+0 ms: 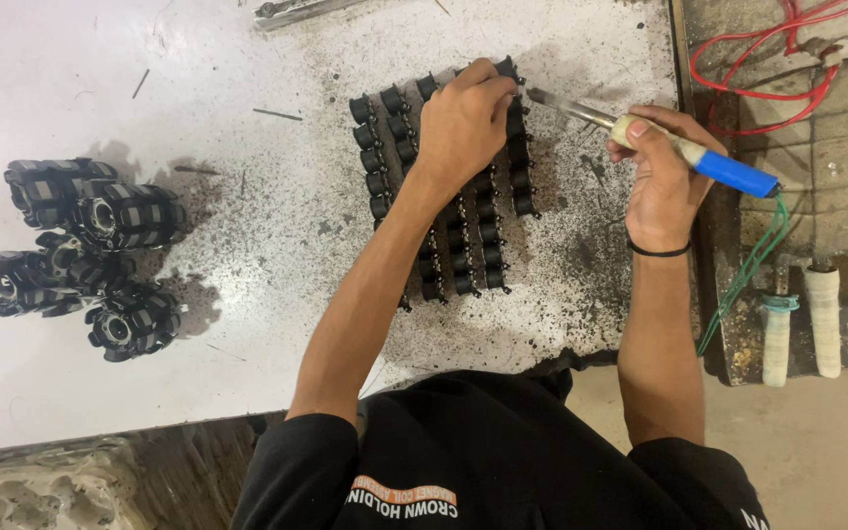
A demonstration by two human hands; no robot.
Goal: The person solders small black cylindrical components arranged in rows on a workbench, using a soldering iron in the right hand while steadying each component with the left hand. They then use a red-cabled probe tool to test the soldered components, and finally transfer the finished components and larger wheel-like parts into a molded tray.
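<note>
A flat strip of black segmented stator pieces (395,147) lies in rows on the white, scorched table (247,294). My left hand (463,123) rests on top of the strip, fingers curled and pinching at its far right edge. My right hand (662,172) grips a soldering iron (684,149) with a blue and cream handle. Its metal tip points left toward the strip's top right corner, close to my left fingertips. A black band sits on my right wrist.
Several rolled black stator rings (80,255) stand in a cluster at the table's left. Red wires (777,69) and a green cord (748,270) lie on the worn bench at right, beside cream tool handles (797,319). A metal bar (296,10) lies at the far edge.
</note>
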